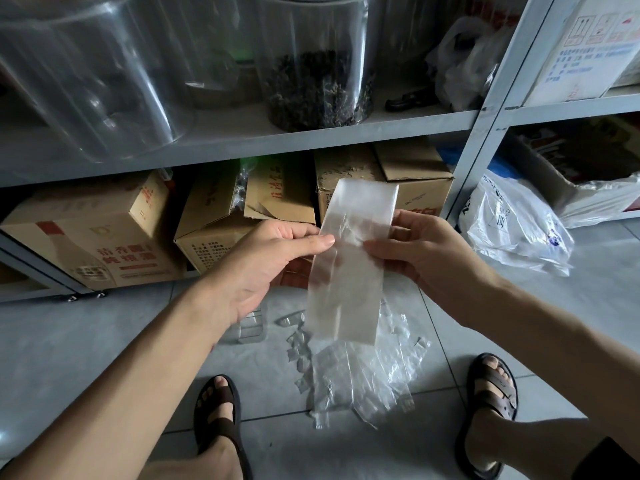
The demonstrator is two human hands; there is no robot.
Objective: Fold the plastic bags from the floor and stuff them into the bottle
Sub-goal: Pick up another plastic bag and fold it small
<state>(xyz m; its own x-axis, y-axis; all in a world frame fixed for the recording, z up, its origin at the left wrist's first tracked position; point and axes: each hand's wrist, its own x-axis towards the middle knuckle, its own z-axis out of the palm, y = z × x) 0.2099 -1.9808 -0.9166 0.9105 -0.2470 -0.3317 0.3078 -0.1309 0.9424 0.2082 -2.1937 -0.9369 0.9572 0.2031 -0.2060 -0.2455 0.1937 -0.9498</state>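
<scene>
A clear plastic bag [349, 271], folded into a long narrow strip, hangs upright in front of me. My left hand [270, 261] pinches its left edge between thumb and fingers near the middle. My right hand [419, 251] pinches the right edge at the same height. On the floor below lie more clear plastic bags [367, 375] in a loose pile, with several small folded ones [298, 344] beside them. A clear bottle [251, 323] lies on the tiles behind my left wrist, mostly hidden.
A grey metal shelf [242, 136] stands straight ahead, with large clear jars [318, 64] on it and cardboard boxes [104, 237] underneath. A crumpled white shopping bag [516, 226] lies at the right. My sandalled feet [218, 410] flank the pile.
</scene>
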